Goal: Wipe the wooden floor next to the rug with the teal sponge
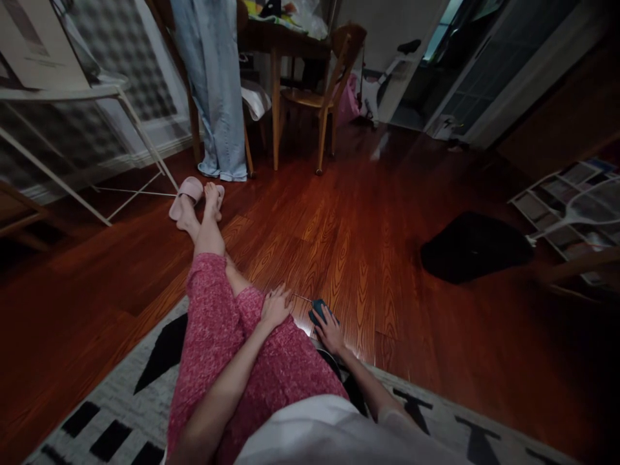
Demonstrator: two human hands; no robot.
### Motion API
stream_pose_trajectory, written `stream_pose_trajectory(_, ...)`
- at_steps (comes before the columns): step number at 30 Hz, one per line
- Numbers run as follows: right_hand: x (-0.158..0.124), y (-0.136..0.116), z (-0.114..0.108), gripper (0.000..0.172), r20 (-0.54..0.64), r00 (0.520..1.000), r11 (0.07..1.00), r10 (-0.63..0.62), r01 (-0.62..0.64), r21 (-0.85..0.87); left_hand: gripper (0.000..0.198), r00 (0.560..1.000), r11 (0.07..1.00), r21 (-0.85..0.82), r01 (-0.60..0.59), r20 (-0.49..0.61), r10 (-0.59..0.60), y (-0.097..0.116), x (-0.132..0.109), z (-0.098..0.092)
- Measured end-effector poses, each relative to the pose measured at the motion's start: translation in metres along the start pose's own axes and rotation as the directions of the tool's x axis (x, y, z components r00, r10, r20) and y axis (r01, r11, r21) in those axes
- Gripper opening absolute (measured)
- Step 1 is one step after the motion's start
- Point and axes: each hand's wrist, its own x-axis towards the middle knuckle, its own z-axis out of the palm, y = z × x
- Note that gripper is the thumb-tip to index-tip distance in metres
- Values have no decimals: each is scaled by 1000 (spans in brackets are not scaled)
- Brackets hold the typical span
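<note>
My right hand (330,330) is closed around a small, dark teal, rounded object (317,312) beside my right knee; its exact kind is too dim to make out. A thin pale strand (302,297) runs from that object across to the fingertips of my left hand (277,306). The left hand lies over my knee on the pink patterned trousers (216,303), with its fingertips closed at the strand's end. My legs are stretched out and crossed at the ankles, near pale slippers (186,194).
Under me is a grey and black patterned rug (116,413) on a reddish wooden floor (349,239). A black bag-like heap (477,248) lies to the right, near a white shelf (547,206). Ahead stand a wooden chair (339,84), a table and hanging jeans (213,90).
</note>
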Motion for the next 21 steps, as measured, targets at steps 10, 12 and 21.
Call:
stream_pose_trajectory(10,37,27,-10,54,6,999,998,53,-53,34,53,1000,999,-28,20,24,-20,4,-1,-4)
stream_pose_trajectory(12,75,28,-19,55,18,990,989,141,-142,39,54,999,999,-30,29,28,-28,4,-1,-6)
stream_pose_trajectory(21,103,17,-32,56,32,983,981,181,-183,60,57,999,999,-39,35,16,-34,3,0,-3)
